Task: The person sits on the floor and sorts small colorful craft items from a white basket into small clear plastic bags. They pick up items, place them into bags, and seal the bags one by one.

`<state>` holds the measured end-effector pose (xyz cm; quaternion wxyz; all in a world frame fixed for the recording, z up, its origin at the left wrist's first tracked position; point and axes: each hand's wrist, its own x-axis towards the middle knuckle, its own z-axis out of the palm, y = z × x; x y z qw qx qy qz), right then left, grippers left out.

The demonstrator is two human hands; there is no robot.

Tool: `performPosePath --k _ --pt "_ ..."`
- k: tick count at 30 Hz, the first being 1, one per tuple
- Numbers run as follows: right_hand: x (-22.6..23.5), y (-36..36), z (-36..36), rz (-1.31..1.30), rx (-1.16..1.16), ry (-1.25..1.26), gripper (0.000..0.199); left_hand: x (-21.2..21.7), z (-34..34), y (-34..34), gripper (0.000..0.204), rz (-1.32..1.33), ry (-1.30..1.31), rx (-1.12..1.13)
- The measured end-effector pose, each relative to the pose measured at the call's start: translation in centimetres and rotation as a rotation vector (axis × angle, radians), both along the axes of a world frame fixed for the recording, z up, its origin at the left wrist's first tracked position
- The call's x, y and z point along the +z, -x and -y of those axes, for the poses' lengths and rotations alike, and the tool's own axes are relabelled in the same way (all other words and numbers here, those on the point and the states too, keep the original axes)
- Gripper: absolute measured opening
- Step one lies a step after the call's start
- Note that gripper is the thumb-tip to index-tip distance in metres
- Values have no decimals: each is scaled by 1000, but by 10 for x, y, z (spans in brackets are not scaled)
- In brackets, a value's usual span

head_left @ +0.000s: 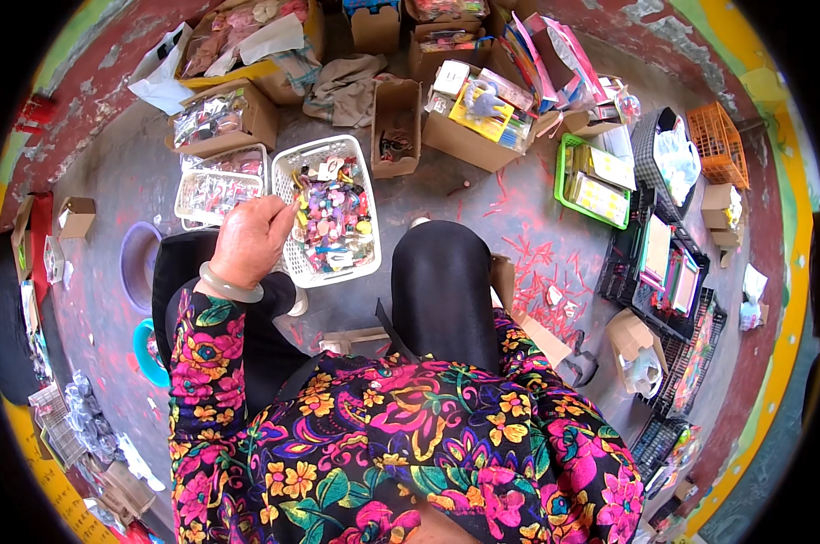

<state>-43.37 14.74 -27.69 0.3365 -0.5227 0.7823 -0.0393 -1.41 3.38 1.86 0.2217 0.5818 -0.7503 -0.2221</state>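
Note:
My left hand (251,238), with a pale bangle (231,286) at its wrist, hangs by the left edge of a white plastic basket (374,238). Its fingers are curled closed, and whatever they may hold is hidden. Many small colourful trinkets (331,213) fill the basket. Just left of it, a smaller white basket (185,201) holds small wrapped pieces. My right arm in its flowered sleeve (516,349) reaches down past my right knee; the hand is hidden there, close to a cardboard box (541,337).
Cardboard boxes of goods (469,143) line the far side. A green basket (566,172), black crates (623,265) and an orange crate (717,145) stand at the right. A purple basin (131,267) and a turquoise ring-shaped rim (143,354) lie at the left. Red scraps (546,276) litter the floor.

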Motion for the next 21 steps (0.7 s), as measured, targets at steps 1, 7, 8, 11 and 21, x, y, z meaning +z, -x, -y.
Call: performPosePath --k 1,7,8,11,21 --pt "0 0 0 0 1 -2 31 0 0 0 20 0 -6 0" --pt "1 0 2 -3 2 1 32 1 0 0 20 4 -28 16" --pt "2 0 2 -4 1 1 32 1 -1 0 21 8 -30 17" --pt "1 0 1 -2 -1 0 32 -1 0 0 21 7 -38 24" --pt "1 -2 3 2 -8 5 33 1 0 2 22 3 -53 31"
